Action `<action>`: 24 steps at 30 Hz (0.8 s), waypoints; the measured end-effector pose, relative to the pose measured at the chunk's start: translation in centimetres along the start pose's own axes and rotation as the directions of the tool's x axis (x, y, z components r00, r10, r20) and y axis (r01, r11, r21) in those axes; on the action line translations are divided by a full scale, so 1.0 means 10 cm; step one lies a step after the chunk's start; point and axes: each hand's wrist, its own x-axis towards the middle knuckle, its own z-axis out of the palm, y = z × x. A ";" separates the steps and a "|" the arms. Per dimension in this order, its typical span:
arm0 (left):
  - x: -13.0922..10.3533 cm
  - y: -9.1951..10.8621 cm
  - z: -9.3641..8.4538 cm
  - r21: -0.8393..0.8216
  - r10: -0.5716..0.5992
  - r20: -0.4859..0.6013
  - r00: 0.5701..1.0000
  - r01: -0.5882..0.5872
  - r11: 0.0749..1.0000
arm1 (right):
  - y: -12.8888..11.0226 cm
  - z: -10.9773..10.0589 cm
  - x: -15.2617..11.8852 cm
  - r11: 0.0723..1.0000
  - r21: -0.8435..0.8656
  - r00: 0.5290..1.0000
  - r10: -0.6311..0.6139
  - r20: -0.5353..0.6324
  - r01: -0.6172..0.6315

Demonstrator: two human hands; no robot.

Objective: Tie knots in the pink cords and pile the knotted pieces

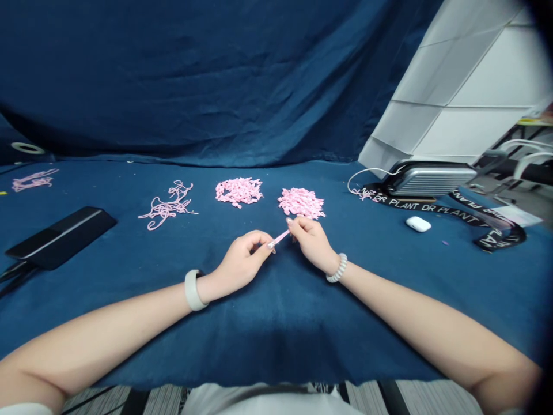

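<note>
A short pink strip (280, 237) is stretched between my two hands over the blue cloth. My left hand (242, 260) pinches its lower left end between thumb and finger. At its upper right end, the fingers of my right hand (311, 242) are closed on it. Just beyond my right hand lies a heap of small pink pieces (301, 202). A second pink heap (239, 191) sits to the left of that one. Loose pink cords (168, 206) lie tangled farther left.
On the left are a black device (63, 236), more pink cords (34, 180) and a tape roll (27, 148). A white earphone case (418, 224), a lettered black strap (458, 214) and a ribbed silver case (434, 180) lie on the right. Blue cloth (194, 80) hangs behind.
</note>
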 end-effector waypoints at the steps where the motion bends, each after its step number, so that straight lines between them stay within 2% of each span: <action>1: 0.00 0.01 0.00 -0.035 0.038 -0.010 0.999 -0.039 0.999 | 0.00 0.01 -0.01 1.000 -0.023 0.999 0.008 0.033 -0.007; 3: -0.01 0.01 0.00 -0.148 0.076 -0.022 0.997 -0.078 0.986 | -0.01 0.03 -0.05 0.998 -0.062 0.995 0.007 0.098 -0.001; 5: 0.00 -0.01 0.01 -0.262 0.065 -0.019 0.998 -0.068 0.963 | -0.02 0.05 -0.08 0.995 -0.094 0.990 -0.011 0.141 0.024; 9: 0.02 -0.09 0.06 -0.410 -0.032 0.008 0.999 0.033 0.911 | -0.03 0.09 -0.12 0.990 -0.126 0.982 -0.031 0.186 0.055; 12: 0.04 -0.10 0.08 -0.429 -0.107 -0.006 0.994 0.095 0.898 | -0.02 0.10 -0.13 0.988 -0.137 0.978 -0.040 0.203 0.069; 15: 0.05 -0.06 0.05 -0.327 -0.120 -0.032 0.992 0.103 0.940 | -0.02 0.11 -0.12 0.986 -0.149 0.980 -0.045 0.196 0.075; 18: 0.04 -0.02 0.01 -0.156 -0.075 -0.057 0.996 0.066 0.986 | -0.01 0.10 -0.11 0.985 -0.151 0.982 -0.052 0.184 0.080; 22: 0.02 0.01 -0.02 0.138 0.146 -0.174 0.974 -0.123 0.983 | -0.01 0.09 -0.11 0.985 -0.145 0.978 -0.059 0.201 0.089; 24: 0.02 0.02 -0.02 0.203 0.226 -0.193 0.955 -0.187 0.961 | -0.02 0.10 -0.12 0.984 -0.146 0.977 -0.067 0.202 0.098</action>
